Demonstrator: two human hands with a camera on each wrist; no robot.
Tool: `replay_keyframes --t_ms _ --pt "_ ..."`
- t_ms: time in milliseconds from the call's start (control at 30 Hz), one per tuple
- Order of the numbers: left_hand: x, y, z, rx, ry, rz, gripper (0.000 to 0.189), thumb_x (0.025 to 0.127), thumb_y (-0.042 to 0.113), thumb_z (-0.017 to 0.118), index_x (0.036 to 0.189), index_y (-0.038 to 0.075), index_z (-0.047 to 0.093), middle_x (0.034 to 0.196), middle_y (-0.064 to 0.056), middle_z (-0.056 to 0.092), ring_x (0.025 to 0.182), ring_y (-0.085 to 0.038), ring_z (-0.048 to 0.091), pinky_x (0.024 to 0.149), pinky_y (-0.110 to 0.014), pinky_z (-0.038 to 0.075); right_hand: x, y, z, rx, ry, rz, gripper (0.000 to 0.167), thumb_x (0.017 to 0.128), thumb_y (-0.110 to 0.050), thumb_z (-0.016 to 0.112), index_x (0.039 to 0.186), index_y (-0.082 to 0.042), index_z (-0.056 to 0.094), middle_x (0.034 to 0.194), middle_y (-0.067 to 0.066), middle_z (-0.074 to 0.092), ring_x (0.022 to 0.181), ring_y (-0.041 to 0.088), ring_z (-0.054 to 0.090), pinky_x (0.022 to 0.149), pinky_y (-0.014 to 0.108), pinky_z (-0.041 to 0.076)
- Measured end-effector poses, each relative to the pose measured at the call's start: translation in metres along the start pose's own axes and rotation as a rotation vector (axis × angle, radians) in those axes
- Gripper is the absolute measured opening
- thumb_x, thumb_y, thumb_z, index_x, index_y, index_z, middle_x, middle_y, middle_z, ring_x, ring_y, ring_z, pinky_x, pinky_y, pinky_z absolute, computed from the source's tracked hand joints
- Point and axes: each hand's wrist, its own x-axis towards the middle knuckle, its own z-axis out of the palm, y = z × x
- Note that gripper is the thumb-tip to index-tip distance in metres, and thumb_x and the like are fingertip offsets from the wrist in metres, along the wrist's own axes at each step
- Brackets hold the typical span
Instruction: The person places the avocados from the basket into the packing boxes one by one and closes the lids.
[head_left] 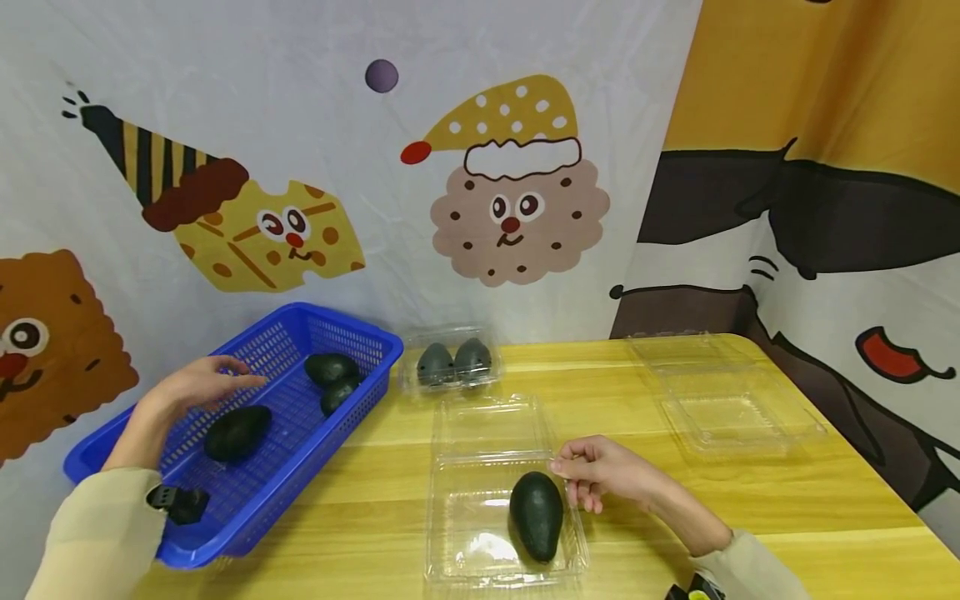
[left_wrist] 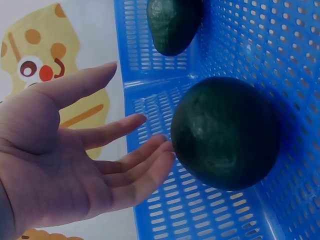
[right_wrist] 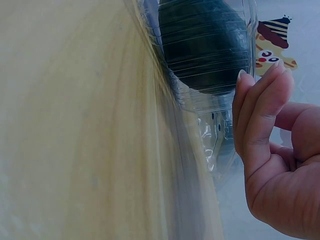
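Note:
My left hand (head_left: 197,385) hovers over the blue basket (head_left: 292,492), its fingers loosely extended and holding nothing. A dark green avocado (left_wrist: 227,134) lies in the basket, close by the fingertips in the left wrist view. Two more avocados (head_left: 332,369) lie together at the basket's far end. In front of me an open clear plastic clamshell box (head_left: 468,558) rests on the table with its lid folded away from me. A single avocado (head_left: 536,517) sits in the right side of its base. My right hand (head_left: 603,471) pinches the box's right rim near the hinge with thumb and forefinger.
A closed clear clamshell box (head_left: 452,382) with two avocados inside stands at the back beside the basket. Another opened clear box (head_left: 720,408) lies at the right of the wooden table (head_left: 360,517). A printed curtain (head_left: 405,250) hangs behind the table.

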Motion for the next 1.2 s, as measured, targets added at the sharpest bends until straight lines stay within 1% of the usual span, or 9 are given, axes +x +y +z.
replay_keyframes --t_ms 100,200,367,500,600,733,967,1067,1200 --pt "-0.001 -0.001 0.001 -0.004 -0.046 -0.029 0.085 0.098 0.049 0.062 0.143 -0.016 0.030 0.130 -0.039 0.042 0.112 -0.047 0.049 0.096 -0.058 0.049 0.000 0.000 0.000 -0.001 0.002 0.001 0.035 0.103 -0.023 0.061 0.103 0.012 0.057 0.071 0.006 0.066 0.051 0.005 0.056 0.047 0.018 0.048" --pt "0.000 -0.001 0.002 -0.007 -0.075 -0.048 0.089 0.097 0.050 0.063 0.144 -0.017 0.028 0.131 -0.040 0.042 0.117 -0.051 0.048 0.098 -0.061 0.046 0.000 0.001 0.000 -0.002 0.002 -0.002 0.033 0.103 -0.022 0.061 0.102 0.010 0.058 0.070 0.006 0.066 0.051 0.005 0.056 0.047 0.018 0.048" --pt "0.003 -0.003 0.003 0.023 -0.087 -0.052 0.085 0.097 0.045 0.066 0.142 -0.018 0.032 0.127 -0.039 0.047 0.115 -0.049 0.050 0.094 -0.056 0.050 0.000 0.002 0.000 0.006 -0.003 -0.004 0.031 0.103 -0.022 0.061 0.101 0.009 0.058 0.070 0.006 0.066 0.051 0.005 0.056 0.047 0.018 0.049" --pt "0.003 -0.005 0.004 0.030 -0.088 -0.060 0.080 0.094 0.040 0.071 0.137 -0.017 0.037 0.115 -0.032 0.050 0.103 -0.041 0.053 0.081 -0.045 0.053 0.000 0.002 0.000 0.006 -0.002 -0.005 0.031 0.103 -0.022 0.061 0.101 0.009 0.058 0.071 0.006 0.066 0.051 0.005 0.056 0.047 0.018 0.049" --pt "0.004 -0.007 0.006 0.021 -0.095 -0.077 0.078 0.092 0.037 0.074 0.136 -0.016 0.038 0.118 -0.035 0.047 0.105 -0.045 0.051 0.080 -0.046 0.053 0.000 0.001 0.000 0.006 -0.002 -0.008 0.031 0.103 -0.022 0.061 0.101 0.009 0.058 0.071 0.006 0.066 0.051 0.004 0.056 0.047 0.018 0.048" --pt "0.004 -0.007 0.009 0.005 -0.118 -0.100 0.076 0.091 0.031 0.076 0.136 -0.017 0.037 0.130 -0.043 0.038 0.116 -0.054 0.046 0.088 -0.054 0.053 0.000 0.001 0.000 0.003 -0.004 -0.012 0.032 0.103 -0.022 0.061 0.101 0.010 0.058 0.071 0.007 0.066 0.051 0.004 0.056 0.047 0.018 0.048" --pt "0.003 -0.003 0.015 0.001 -0.151 -0.100 0.080 0.090 0.028 0.077 0.137 -0.019 0.033 0.131 -0.044 0.038 0.116 -0.056 0.048 0.085 -0.054 0.056 0.000 -0.001 0.000 0.011 -0.009 -0.005 0.033 0.103 -0.023 0.061 0.102 0.010 0.058 0.070 0.006 0.066 0.051 0.004 0.056 0.047 0.018 0.048" --pt "0.003 -0.003 0.016 -0.038 -0.180 -0.118 0.084 0.092 0.029 0.075 0.141 -0.020 0.028 0.135 -0.047 0.030 0.118 -0.059 0.046 0.083 -0.053 0.057 0.000 -0.001 0.000 0.008 -0.010 -0.003 0.033 0.103 -0.022 0.060 0.102 0.010 0.058 0.070 0.006 0.067 0.051 0.004 0.056 0.047 0.018 0.047" --pt "0.004 -0.004 0.018 -0.095 -0.223 -0.152 0.090 0.093 0.030 0.073 0.147 -0.018 0.019 0.142 -0.051 0.018 0.112 -0.056 0.055 0.082 -0.051 0.058 0.000 -0.001 0.000 0.008 -0.011 -0.003 0.032 0.103 -0.022 0.060 0.102 0.010 0.058 0.071 0.006 0.067 0.051 0.004 0.056 0.046 0.018 0.047"
